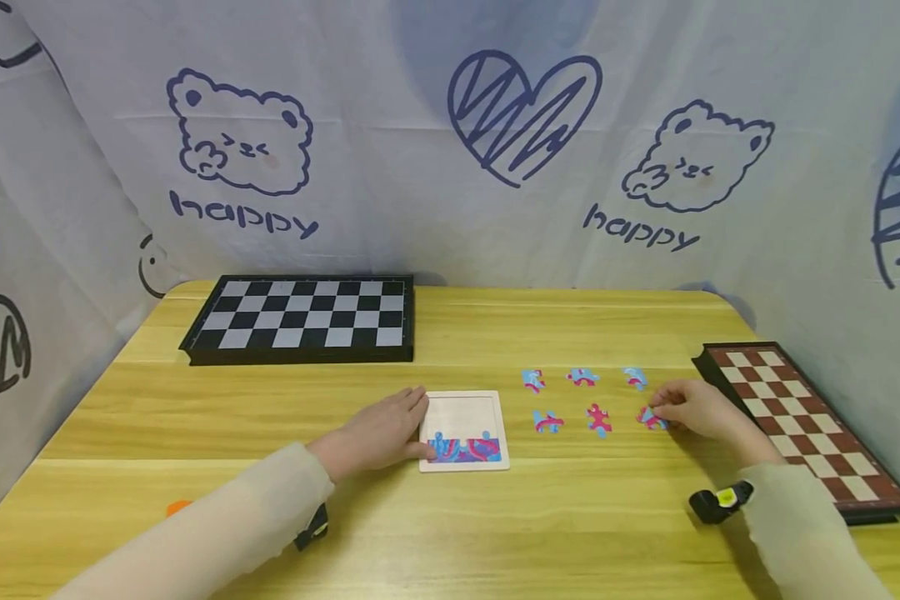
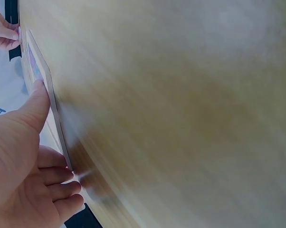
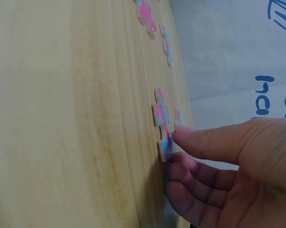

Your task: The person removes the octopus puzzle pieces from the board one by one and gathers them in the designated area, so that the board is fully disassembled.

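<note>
A square white puzzle tray (image 1: 461,467) lies on the table, its near part filled by a joined strip of blue, pink and purple pieces (image 1: 476,451). My left hand (image 1: 382,429) rests against the tray's left side with its thumb over the strip's left end; the fingers extend along the edge in the left wrist view. Over to the right, my right hand (image 1: 697,408) pinches a pink-and-blue jigsaw piece (image 3: 162,118) between thumb and fingertips, low at the tabletop. Several loose pieces lie in two rows between the hands, among them a mostly pink one (image 1: 598,418).
A black-and-white chessboard (image 1: 307,319) sits at the back left. Beside my right forearm is a brown-and-white chessboard (image 1: 802,417). An orange object (image 1: 178,507) shows partly behind the left sleeve. A printed cloth (image 1: 390,167) hangs behind the table (image 1: 540,525).
</note>
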A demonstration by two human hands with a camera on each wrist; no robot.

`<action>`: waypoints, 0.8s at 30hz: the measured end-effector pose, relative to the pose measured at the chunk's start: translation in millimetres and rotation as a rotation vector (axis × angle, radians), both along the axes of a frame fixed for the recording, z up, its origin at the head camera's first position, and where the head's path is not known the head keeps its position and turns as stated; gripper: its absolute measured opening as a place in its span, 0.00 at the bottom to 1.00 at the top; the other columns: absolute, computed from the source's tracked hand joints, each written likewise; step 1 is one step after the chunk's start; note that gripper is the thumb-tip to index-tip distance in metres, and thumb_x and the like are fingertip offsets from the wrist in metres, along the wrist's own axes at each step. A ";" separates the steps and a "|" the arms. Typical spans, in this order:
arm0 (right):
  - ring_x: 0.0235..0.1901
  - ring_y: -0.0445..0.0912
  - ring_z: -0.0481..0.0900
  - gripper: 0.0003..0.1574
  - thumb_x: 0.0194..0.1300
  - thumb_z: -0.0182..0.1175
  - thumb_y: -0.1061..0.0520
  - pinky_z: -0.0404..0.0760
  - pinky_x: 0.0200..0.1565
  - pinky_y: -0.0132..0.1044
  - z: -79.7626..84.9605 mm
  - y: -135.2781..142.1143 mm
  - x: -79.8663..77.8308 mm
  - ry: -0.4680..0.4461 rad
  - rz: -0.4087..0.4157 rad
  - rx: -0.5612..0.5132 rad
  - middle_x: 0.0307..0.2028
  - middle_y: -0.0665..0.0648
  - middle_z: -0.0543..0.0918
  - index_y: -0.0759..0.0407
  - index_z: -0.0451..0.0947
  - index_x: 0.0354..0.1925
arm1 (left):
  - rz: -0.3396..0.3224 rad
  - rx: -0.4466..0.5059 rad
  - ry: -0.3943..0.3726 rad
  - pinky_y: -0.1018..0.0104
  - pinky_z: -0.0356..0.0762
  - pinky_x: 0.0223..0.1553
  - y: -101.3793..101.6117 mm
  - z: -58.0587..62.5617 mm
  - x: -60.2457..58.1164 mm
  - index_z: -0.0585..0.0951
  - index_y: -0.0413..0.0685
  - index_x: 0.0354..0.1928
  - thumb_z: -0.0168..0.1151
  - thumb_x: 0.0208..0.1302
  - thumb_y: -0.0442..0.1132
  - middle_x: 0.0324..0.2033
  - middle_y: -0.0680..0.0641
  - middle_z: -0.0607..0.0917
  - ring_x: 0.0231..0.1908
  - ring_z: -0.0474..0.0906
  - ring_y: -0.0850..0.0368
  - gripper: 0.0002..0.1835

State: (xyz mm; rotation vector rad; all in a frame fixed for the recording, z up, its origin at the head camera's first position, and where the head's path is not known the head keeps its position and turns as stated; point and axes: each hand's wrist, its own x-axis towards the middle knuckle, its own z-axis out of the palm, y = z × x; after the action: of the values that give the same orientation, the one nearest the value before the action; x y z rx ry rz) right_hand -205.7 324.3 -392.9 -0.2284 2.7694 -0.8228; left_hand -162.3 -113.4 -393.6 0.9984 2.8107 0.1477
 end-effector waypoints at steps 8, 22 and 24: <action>0.25 0.45 0.72 0.10 0.63 0.59 0.58 0.72 0.27 0.37 4.7 -3.3 0.8 0.017 0.003 0.010 0.27 0.52 0.77 0.67 0.77 0.36 | -0.006 -0.009 0.001 0.56 0.54 0.63 0.8 -0.5 -0.5 0.62 0.25 0.62 0.54 0.61 0.59 0.63 0.31 0.61 0.63 0.56 0.39 0.43; 0.27 0.47 0.69 0.13 0.64 0.57 0.60 0.72 0.26 0.35 33.2 -83.2 3.2 0.100 0.181 -0.190 0.29 0.54 0.75 0.68 0.76 0.43 | 0.014 -0.022 -0.046 0.54 0.50 0.64 0.2 4.7 1.0 0.59 0.27 0.65 0.53 0.61 0.60 0.65 0.32 0.56 0.65 0.52 0.39 0.45; 0.26 0.46 0.68 0.12 0.63 0.58 0.60 0.71 0.25 0.34 33.3 -97.3 3.3 0.109 0.215 -0.207 0.28 0.53 0.74 0.67 0.77 0.43 | 0.010 -0.021 -0.036 0.54 0.51 0.64 -0.3 4.5 1.4 0.58 0.27 0.65 0.52 0.62 0.61 0.65 0.31 0.56 0.65 0.52 0.38 0.45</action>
State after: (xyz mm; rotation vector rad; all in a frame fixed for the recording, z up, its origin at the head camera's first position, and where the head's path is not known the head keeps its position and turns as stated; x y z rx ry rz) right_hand -202.5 227.0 -359.5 -0.6143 2.6922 -1.0657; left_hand -160.9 -113.7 -389.2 0.9679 2.7793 0.1359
